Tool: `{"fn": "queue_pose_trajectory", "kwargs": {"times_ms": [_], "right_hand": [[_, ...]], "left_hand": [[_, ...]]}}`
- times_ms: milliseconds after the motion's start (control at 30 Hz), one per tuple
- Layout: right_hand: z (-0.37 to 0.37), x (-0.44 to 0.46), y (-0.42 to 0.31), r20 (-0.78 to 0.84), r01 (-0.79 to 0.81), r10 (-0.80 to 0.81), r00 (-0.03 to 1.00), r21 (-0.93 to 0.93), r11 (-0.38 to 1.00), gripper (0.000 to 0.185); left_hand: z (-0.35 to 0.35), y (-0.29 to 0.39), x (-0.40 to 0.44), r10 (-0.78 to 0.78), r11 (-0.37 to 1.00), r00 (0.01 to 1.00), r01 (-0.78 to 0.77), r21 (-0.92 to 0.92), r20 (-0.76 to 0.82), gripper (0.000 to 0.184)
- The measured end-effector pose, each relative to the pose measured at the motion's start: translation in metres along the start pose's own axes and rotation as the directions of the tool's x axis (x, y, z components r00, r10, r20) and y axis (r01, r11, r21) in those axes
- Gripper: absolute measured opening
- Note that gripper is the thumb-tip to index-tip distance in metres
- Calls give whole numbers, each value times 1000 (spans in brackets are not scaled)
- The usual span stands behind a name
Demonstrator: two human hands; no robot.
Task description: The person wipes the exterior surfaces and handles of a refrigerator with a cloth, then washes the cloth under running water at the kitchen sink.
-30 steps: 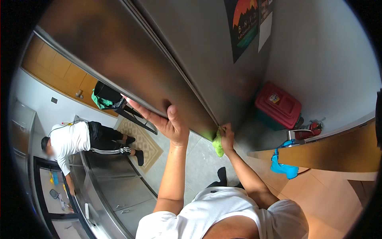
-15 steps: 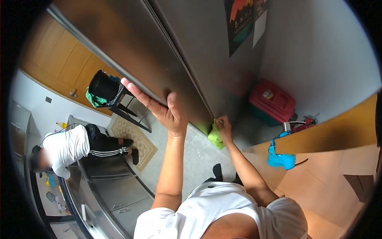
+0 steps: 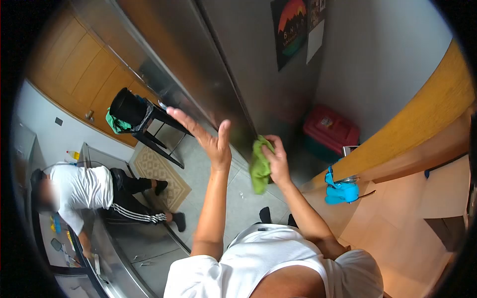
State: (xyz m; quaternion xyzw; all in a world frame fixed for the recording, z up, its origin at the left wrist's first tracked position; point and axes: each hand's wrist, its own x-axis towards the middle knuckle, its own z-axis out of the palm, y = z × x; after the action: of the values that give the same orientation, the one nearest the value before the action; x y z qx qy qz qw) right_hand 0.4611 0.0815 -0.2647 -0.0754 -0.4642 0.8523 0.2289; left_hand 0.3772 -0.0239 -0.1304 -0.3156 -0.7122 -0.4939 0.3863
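Note:
My right hand (image 3: pixel 276 158) grips a crumpled green cloth (image 3: pixel 260 171), which hangs below the fingers beside the lower part of a dark metallic fridge (image 3: pixel 258 64). The cloth's top touches or nearly touches the fridge surface; I cannot tell which. My left hand (image 3: pixel 211 144) is raised with its fingers stretched out and its thumb apart, holding nothing. Its fingertips are near the left edge of the fridge front; whether they touch it is unclear. Posters (image 3: pixel 290 32) are stuck on the fridge side.
A red-lidded box (image 3: pixel 330 128) sits beyond the fridge. At right, a blue item (image 3: pixel 342 192) hangs from the handle of a wooden door (image 3: pixel 397 134). At left are a black bucket (image 3: pixel 128 107) on a dark stool (image 3: pixel 166 154), a patterned mat (image 3: pixel 154 164) and another person (image 3: pixel 84 186) leaning over a metal counter.
My left hand has come away from the fridge edge. The right hand and green cloth have shifted slightly left, and the cloth hangs longer. The other person's arm now reaches down to the counter.

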Motion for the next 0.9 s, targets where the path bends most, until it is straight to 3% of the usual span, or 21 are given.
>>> {"fn": "queue_pose_trajectory", "kwargs": {"times_ms": [33,100,167,233,300,400,467,500,533,567,600,700,800,867,900], "right_hand": [[20,2,-11,5,239,-249,968,-305,922,23],[53,-2,-25,113,406,-410,905,-516,754,24],[59,6,0,123,520,-558,821,-567,639,24],[42,14,45,-90,362,-534,841,-640,677,22],[4,14,93,-230,131,-332,915,-608,783,22],[-43,7,164,-312,-201,-69,947,-751,629,22],[-22,9,148,-315,-104,-122,941,-614,783,21],[-3,6,122,-322,-57,-142,936,-536,842,21],[12,4,99,-259,74,-263,930,-566,821,20],[25,3,77,-231,115,-294,928,-571,813,20],[27,2,75,-236,110,-286,929,-559,822,20],[17,3,100,-305,57,-270,913,-561,826,18],[-22,5,167,-396,-65,-207,895,-574,816,17],[-49,7,209,-447,-174,-155,881,-610,773,16],[-43,6,204,-444,-138,-176,879,-588,797,17]], "left_hand": [[-2,-7,-16,-80,997,997,80,-5,22,94],[-3,-26,-51,-239,971,968,240,-7,74,96],[4,-48,-82,-335,939,925,344,-20,182,102],[10,-50,-88,-415,896,879,440,-65,234,107],[17,-43,-88,-487,836,840,528,-152,239,109],[13,-44,-88,-499,828,812,550,-110,304,113],[12,-59,-94,-441,887,855,462,-14,273,67],[10,-63,-98,-442,891,850,454,28,285,64],[8,-68,-101,-443,893,846,444,70,298,62],[5,-73,-103,-472,879,816,466,102,335,74],[4,-74,-104,-500,863,782,487,136,372,87],[7,-63,-99,-530,835,801,551,5,281,68],[0,-80,-112,-473,881,812,440,174,342,61],[1,-75,-109,-456,890,830,423,171,322,59],[2,-69,-102,-445,895,839,412,167,314,59]]}}
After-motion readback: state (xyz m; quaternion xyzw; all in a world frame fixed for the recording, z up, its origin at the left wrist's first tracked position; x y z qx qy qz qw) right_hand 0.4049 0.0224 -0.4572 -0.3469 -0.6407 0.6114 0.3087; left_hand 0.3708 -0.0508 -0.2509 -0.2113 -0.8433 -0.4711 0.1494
